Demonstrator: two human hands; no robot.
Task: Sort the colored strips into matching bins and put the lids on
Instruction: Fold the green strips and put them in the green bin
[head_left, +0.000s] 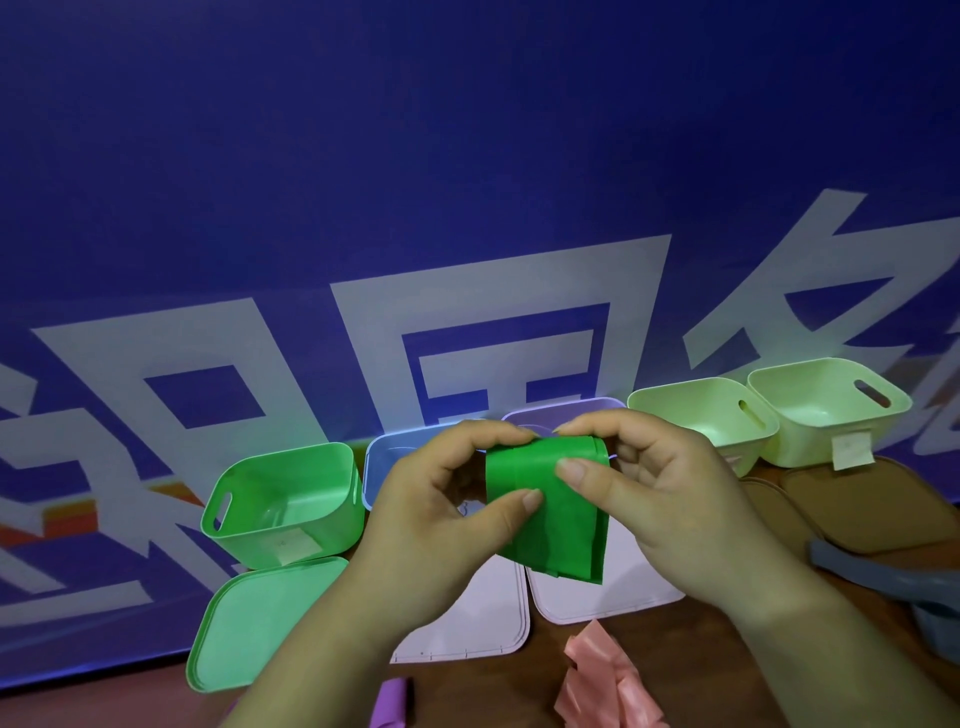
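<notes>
Both hands, my left hand (441, 499) and right hand (660, 493), pinch green strips (550, 514) shut between thumb and fingers; sorting step; next, carry left, drop into green bin (291, 499)

Behind your bins, the blue backdrop (467, 156) carries huge white characters (498, 332), cropped and not readable as words. The small pale labels on the green bin (298, 548) and on the far-right pale bin (849, 449) show nothing you can read.
</notes>
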